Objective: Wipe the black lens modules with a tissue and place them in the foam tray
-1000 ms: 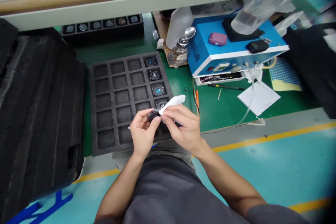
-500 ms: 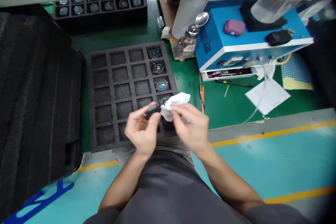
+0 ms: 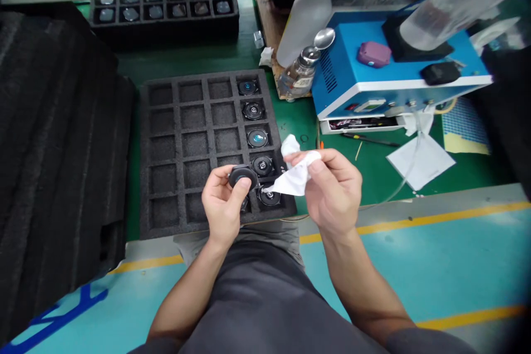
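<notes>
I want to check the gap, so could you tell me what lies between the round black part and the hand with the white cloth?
Head view: only the white cloth itself, its corner reaching toward the round black part.

My left hand (image 3: pixel 222 204) pinches a round black part (image 3: pixel 243 176) by its edge, just above the near corner of the black foam tray (image 3: pixel 166 177). My right hand (image 3: pixel 334 191) grips a crumpled white wipe (image 3: pixel 295 177), just beside the part. Beyond my right hand sits a blue box (image 3: pixel 373 72).
</notes>
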### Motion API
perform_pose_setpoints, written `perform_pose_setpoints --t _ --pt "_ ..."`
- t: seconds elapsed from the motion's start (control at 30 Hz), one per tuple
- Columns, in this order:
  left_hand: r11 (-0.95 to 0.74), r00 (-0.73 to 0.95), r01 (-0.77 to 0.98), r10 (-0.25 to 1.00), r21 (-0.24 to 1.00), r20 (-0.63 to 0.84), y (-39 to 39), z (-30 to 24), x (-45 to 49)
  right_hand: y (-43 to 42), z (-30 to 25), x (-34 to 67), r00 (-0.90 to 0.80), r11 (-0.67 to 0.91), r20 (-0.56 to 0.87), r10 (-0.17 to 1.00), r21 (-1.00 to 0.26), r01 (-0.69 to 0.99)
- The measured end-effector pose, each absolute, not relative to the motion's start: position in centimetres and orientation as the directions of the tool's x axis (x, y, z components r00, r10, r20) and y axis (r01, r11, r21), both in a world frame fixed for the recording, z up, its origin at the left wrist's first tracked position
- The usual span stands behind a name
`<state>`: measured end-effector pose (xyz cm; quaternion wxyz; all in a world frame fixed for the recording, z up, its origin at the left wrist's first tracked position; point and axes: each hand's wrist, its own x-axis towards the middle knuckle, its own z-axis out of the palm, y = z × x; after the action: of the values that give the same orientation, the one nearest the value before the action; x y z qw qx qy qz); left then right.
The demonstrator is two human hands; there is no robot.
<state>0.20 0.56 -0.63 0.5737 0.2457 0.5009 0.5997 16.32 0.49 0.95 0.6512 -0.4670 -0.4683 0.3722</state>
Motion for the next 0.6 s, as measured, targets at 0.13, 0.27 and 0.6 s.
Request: perform_pose_setpoints --t 0.13,0.27,0.6 --pt "0.125 -0.231 -0.426 0.943 0.896 -0.241 0.8 -1.1 0.2 0.5 1.5 16.1 0.097 0.444 0.52 0.849 -0.799 0.405" --pt "0.065 -0.232 -0.399 0.958 0.915 -0.169 0.8 -1.2 0.3 0.7 1.8 15.4 -0.14 0.579 0.606 0.783 -0.626 0.522" --pt "0.033 -0.249 -0.299 0.962 0.954 -0.111 0.6 -0.9 0.6 0.5 2.0 13.8 -0.222 0.602 0.654 0.723 -0.438 0.668"
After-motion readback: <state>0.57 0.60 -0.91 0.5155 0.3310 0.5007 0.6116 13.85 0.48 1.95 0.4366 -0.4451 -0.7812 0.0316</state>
